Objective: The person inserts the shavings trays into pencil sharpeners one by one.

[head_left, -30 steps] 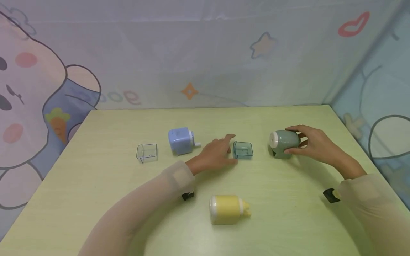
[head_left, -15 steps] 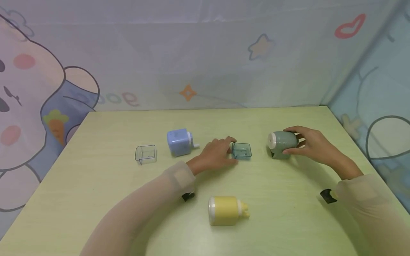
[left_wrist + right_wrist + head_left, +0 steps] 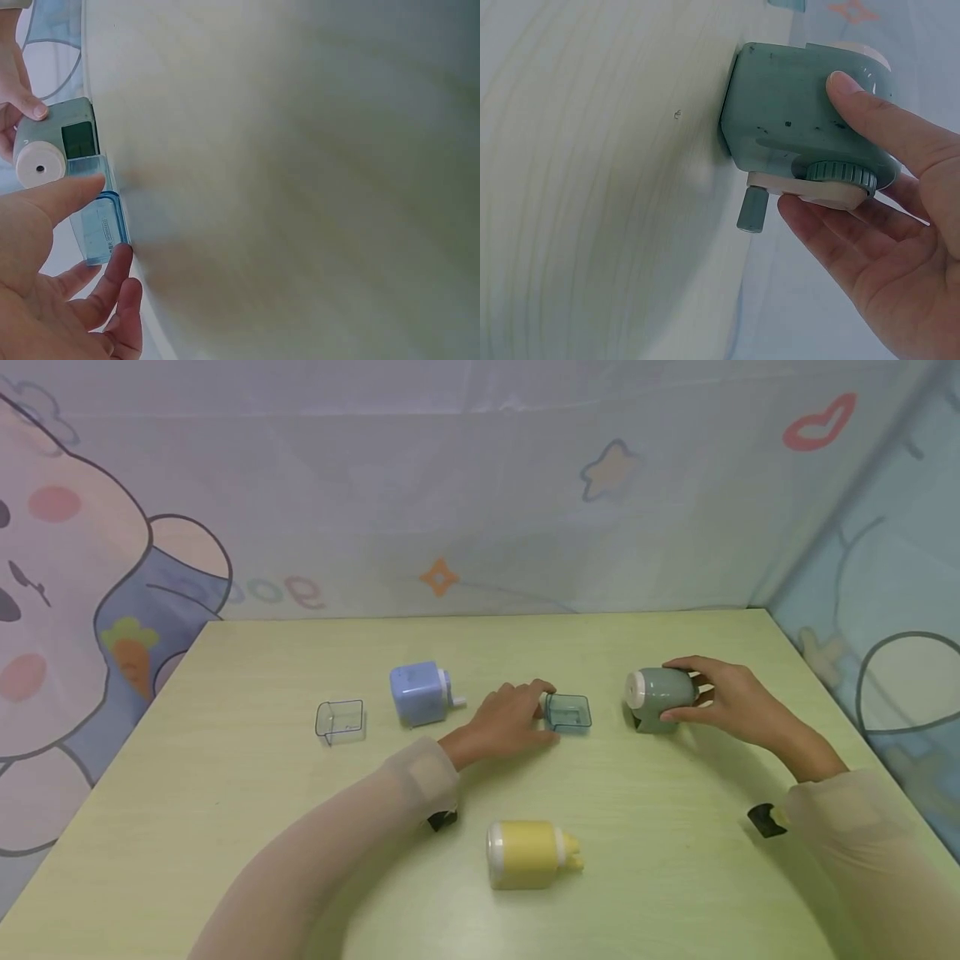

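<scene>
In the head view my left hand is at a small clear teal shavings drawer, thumb and fingers at opposite sides of its near-left end. The left wrist view shows the drawer between thumb and fingertips. My right hand holds a green crank pencil sharpener by its crank end. Its cream face with the pencil hole points left, and a dark drawer opening shows low on its body. In the right wrist view the thumb lies on the sharpener's body, fingers by the crank handle.
Left of my left hand stands a blue pencil sharpener, with another clear drawer farther left. A yellow pencil sharpener lies nearer me, in front of the left forearm. The table meets a printed cloth at the back.
My left index finger has come down to the teal drawer, which has shifted very slightly right. The right hand keeps its hold on the green sharpener. The head view has shifted a little.
</scene>
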`<action>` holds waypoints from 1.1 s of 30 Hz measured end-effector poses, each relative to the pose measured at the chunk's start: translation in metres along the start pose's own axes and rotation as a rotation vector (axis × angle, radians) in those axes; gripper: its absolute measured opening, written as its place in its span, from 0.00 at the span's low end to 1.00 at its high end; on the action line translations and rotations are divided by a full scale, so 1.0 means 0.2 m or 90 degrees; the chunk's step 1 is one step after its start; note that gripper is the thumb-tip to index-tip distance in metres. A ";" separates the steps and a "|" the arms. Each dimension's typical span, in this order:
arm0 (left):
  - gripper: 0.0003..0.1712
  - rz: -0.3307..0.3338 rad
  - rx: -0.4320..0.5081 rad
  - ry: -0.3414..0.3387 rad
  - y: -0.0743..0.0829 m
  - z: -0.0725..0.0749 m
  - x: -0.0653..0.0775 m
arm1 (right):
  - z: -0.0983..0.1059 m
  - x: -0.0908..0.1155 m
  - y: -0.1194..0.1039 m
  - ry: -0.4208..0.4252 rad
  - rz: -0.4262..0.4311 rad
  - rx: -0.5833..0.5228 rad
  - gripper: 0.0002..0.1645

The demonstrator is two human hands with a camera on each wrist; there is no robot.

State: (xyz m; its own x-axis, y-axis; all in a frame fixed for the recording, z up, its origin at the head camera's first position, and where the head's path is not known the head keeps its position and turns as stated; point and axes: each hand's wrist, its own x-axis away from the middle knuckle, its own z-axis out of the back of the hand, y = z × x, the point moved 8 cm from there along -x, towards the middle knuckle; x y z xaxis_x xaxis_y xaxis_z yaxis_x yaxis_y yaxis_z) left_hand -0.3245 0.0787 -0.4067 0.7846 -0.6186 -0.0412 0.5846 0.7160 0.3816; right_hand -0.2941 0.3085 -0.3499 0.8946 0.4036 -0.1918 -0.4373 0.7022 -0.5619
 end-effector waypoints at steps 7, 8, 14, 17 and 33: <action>0.38 -0.007 0.004 0.004 0.01 -0.01 -0.02 | -0.01 0.00 0.00 0.002 0.001 -0.003 0.39; 0.38 -0.008 0.003 0.005 0.01 -0.02 -0.03 | -0.01 0.00 0.00 0.002 0.001 -0.004 0.39; 0.37 -0.016 0.001 0.011 0.03 -0.03 -0.05 | -0.01 0.00 0.00 0.002 0.006 0.000 0.39; 0.37 -0.018 -0.001 0.015 0.03 -0.03 -0.06 | -0.01 -0.01 -0.01 0.003 0.005 0.004 0.38; 0.37 -0.022 0.003 0.012 0.07 -0.04 -0.10 | -0.01 -0.01 0.00 0.001 -0.015 0.001 0.39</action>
State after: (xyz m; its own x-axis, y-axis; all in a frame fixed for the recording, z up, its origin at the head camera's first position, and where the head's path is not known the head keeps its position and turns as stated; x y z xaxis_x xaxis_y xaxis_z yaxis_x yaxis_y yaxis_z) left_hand -0.3308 0.1041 -0.4086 0.7675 -0.6371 -0.0718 0.6109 0.6928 0.3833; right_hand -0.2948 0.3061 -0.3516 0.9050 0.3857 -0.1792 -0.4156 0.7125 -0.5654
